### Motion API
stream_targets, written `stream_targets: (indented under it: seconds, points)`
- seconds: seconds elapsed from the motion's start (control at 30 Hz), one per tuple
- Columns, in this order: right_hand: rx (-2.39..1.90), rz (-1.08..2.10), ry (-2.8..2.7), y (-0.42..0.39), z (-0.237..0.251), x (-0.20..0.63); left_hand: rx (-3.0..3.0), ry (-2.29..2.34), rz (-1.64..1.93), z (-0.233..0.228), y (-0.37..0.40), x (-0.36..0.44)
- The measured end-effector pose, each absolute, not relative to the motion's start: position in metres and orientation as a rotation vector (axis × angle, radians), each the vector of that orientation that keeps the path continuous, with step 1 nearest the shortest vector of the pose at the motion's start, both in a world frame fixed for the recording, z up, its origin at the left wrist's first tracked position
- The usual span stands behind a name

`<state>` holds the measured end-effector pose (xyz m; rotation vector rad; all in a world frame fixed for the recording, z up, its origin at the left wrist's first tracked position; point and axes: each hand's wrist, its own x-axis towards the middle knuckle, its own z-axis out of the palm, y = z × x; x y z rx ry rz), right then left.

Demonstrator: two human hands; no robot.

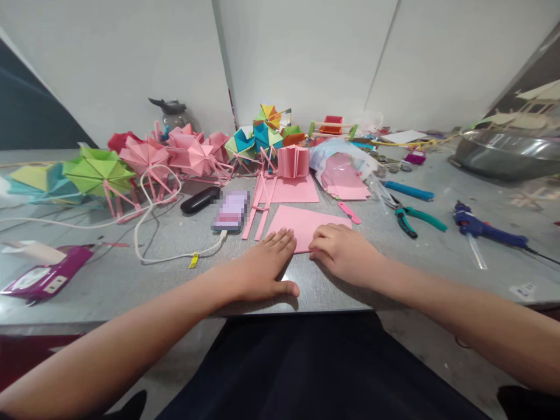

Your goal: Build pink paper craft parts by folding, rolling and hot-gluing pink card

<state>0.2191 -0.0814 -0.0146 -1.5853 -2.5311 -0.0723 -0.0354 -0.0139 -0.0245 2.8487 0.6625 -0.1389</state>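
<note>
A sheet of pink paper (306, 223) lies on the metal table in front of me. My left hand (266, 265) rests flat, fingertips on the sheet's left part and thumb stretched out over the table. At the near right edge, my right hand (343, 251) has its fingers curled and pressed together on the paper. Part of the sheet is hidden beneath both hands. Just behind it are a pink box cutter (349, 212), another pink sheet (301, 191) with a pleated pink paper piece (293, 161), and thin pink paper strips (261, 204).
Left stand folded paper umbrellas (100, 169), a phone (231, 210) with a white cable (166, 261), a black case (200, 200) and a purple tape dispenser (55, 271). Right are pliers (415, 217), a blue glue gun (485, 226), a plastic bag (335, 153) and a metal bowl (503, 157).
</note>
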Motion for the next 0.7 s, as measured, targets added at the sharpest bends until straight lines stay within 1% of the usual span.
stream_targets:
  seconds: [0.17,0.27,0.37,0.5,0.7]
  points:
    - [-1.561,-0.035,-2.529,-0.058,-0.023,0.221,2.849,0.693,-0.079,-0.025,-0.005,-0.031]
    - [-1.552,-0.044,-2.555,-0.059,-0.025,0.222,2.867,0.738,-0.058,-0.017,-0.013,-0.031]
    - [-1.524,-0.116,-2.523,-0.079,-0.03,0.222,2.932,0.641,-0.048,-0.012,-0.036,-0.039]
    - [-1.394,-0.252,-2.514,-0.119,-0.04,0.218,2.987,0.403,-0.049,-0.019,-0.071,-0.054]
    - [-1.393,-0.458,-2.35,-0.161,-0.047,0.21,2.99,0.417,-0.051,-0.026,-0.082,-0.057]
